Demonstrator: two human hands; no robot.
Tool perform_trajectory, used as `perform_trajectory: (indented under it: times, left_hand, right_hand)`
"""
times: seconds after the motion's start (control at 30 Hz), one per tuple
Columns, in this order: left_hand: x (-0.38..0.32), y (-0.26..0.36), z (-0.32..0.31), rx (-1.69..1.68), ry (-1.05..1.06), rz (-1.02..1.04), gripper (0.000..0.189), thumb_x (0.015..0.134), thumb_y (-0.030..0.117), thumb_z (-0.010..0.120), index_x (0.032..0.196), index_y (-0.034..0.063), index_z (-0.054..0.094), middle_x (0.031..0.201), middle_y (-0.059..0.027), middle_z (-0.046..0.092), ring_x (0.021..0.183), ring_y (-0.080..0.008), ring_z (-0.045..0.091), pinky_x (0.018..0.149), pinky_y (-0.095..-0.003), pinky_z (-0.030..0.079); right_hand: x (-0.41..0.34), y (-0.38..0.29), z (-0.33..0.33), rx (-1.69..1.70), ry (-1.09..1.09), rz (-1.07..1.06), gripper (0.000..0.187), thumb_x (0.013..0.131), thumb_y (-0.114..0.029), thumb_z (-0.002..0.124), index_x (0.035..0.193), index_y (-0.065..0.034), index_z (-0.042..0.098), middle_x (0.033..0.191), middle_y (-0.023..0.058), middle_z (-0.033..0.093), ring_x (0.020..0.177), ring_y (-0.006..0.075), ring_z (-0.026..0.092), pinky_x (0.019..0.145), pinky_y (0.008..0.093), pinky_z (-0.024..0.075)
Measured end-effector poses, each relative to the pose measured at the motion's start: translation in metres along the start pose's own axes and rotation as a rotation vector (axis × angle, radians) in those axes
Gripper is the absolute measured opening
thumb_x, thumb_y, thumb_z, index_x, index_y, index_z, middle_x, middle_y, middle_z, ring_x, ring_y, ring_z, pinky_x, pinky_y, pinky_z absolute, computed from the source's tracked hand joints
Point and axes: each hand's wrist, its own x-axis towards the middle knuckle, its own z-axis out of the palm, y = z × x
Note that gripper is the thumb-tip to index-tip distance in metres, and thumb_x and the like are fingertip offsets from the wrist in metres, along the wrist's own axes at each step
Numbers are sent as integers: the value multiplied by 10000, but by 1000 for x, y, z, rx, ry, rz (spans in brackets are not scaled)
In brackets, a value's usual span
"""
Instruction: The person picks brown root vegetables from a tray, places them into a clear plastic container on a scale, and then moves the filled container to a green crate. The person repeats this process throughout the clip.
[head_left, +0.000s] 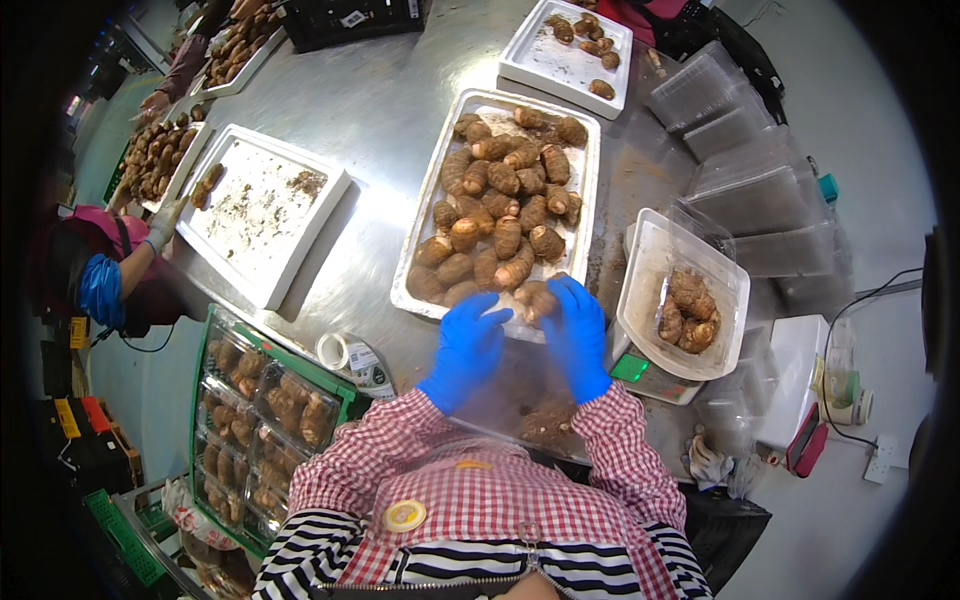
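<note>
A white foam tray (592, 187) full of brown, ringed taro corms (504, 178) lies in front of me on the metal table. My left hand (469, 351), in a blue glove, is over the tray's near edge, thumb and fingers apart and nothing between them. Also blue-gloved, my right hand (577, 330) reaches over the same edge. Its fingertips meet the right side of a blurred taro corm (534, 301); a firm grip on it cannot be made out. To the right, a white plastic basin (637, 315) on a scale (667, 386) contains a clear clamshell with several corms (690, 311).
Stacked clear plastic boxes (757, 195) line the right side. Foam trays (322, 217) stand at left and far right (555, 67). A label roll (352, 361) lies near a green crate (345, 394) of packed boxes. A co-worker's gloved hand (161, 225) touches the left tray.
</note>
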Motion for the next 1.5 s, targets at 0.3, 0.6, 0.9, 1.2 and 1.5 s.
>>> perform_trajectory:
  times: [0.3,0.6,0.9,1.2,1.5]
  left_hand:
    - [-4,3,-1,-54,-12,-54,273,825,0,637,1073,104,682,1174,-118,621,1089,-316,575,931,-401,455]
    - [-32,5,-11,-210,-28,-170,257,870,-1,588,1085,100,687,1048,-108,672,983,-288,628,870,-369,491]
    - [-44,-2,-16,-410,-17,-358,233,913,39,573,1120,64,678,1039,-91,672,998,-212,634,885,-328,499]
    - [24,14,-27,-1416,-295,-763,447,1000,278,510,1364,21,477,1251,-137,602,1090,-219,610,957,-361,482]
    - [27,68,-15,-1438,-339,-744,511,969,253,560,1404,18,431,1277,-96,561,1121,-202,568,951,-322,464]
  right_hand:
    - [77,28,21,183,219,178,579,804,-82,639,1365,-117,498,1272,140,574,1022,342,570,933,449,466]
    - [179,80,32,-230,-392,393,858,730,-85,662,1502,-191,304,1330,143,540,1134,375,565,909,446,492]
    - [147,26,25,-86,98,362,772,705,-109,766,1393,-14,429,1269,194,511,1096,331,586,960,382,489]
    - [34,-53,-31,1074,-56,167,826,767,-55,755,1465,-6,315,1401,150,453,1238,252,501,1053,382,419]
    - [-20,-54,-66,1104,-8,443,576,909,-92,651,1426,-36,403,1350,131,513,1154,204,549,946,319,494]
